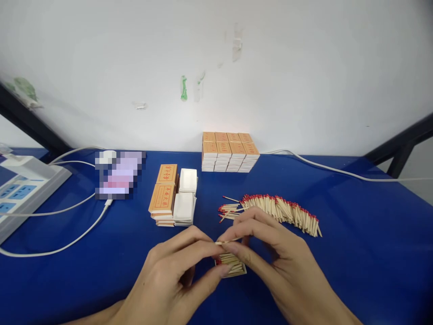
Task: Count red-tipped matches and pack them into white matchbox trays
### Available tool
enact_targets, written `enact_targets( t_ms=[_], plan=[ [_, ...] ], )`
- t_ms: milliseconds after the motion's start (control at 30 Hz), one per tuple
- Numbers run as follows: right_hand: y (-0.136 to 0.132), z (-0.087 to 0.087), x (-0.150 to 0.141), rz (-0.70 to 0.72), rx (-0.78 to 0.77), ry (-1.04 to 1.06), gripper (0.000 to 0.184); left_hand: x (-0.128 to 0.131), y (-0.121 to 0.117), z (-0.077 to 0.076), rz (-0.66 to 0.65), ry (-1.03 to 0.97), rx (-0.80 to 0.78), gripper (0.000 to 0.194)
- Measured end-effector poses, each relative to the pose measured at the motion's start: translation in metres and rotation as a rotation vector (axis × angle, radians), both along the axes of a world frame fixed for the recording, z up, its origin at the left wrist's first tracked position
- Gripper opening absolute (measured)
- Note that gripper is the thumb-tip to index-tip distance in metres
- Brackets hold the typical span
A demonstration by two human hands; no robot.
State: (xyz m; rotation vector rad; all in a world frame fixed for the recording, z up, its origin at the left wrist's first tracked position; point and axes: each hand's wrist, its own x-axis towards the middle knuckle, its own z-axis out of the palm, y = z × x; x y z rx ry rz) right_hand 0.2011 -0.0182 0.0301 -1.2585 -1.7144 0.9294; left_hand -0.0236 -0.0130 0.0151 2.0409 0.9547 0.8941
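Note:
Between my hands sits a small matchbox tray (238, 269), holding a layer of matches with red heads at its left end. My left hand (179, 266) curls around the tray's left side, thumb over the front part and forefinger at the back. Above the tray, my right hand (270, 253) pinches a few matches (220, 243) between thumb and fingers; their ends reach my left forefinger. How many it holds is hidden. Just beyond my right hand lies a long pile of loose matches (291, 212), red heads mostly facing away from me.
Orange matchbox sleeves (162, 198) are stacked left of centre, beside stacked white trays (184, 206). A block of matchboxes (230, 153) stands against the wall. Farther left are a blurred phone (122, 176), a power strip (20, 194) and white cables (84, 237) across the blue table (372, 271).

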Motion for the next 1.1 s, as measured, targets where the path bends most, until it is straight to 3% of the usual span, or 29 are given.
enact_targets(
  t_ms=[133,267,367,500,733,833,1000,1100],
  plan=[
    [-0.004,-0.001,-0.015,-0.098,-0.079,0.135,0.010,0.001,0.003,0.003,0.052,-0.031,-0.105,0.014],
    [-0.004,0.003,-0.025,-0.083,-0.294,0.381,0.026,0.001,0.005,0.009,0.114,-0.063,-0.153,0.014],
    [-0.004,0.007,-0.027,-0.080,-0.385,0.449,0.033,0.001,0.005,0.011,0.121,-0.101,-0.203,0.016],
    [-0.004,0.009,-0.026,-0.114,-0.412,0.453,0.038,0.001,0.004,0.009,0.130,-0.122,-0.256,0.014],
    [-0.005,0.007,-0.023,-0.134,-0.430,0.465,0.040,-0.003,0.006,0.002,0.163,-0.074,-0.185,0.015],
    [-0.005,0.006,-0.023,-0.137,-0.428,0.482,0.038,-0.001,0.006,0.004,0.134,-0.110,-0.322,0.015],
    [-0.003,0.002,-0.023,-0.153,-0.378,0.480,0.034,0.003,0.005,0.011,0.163,-0.205,-0.723,0.033],
    [-0.001,-0.001,-0.023,-0.131,-0.350,0.492,0.032,0.004,0.009,0.014,0.127,-0.242,-0.842,0.038]
  ],
)
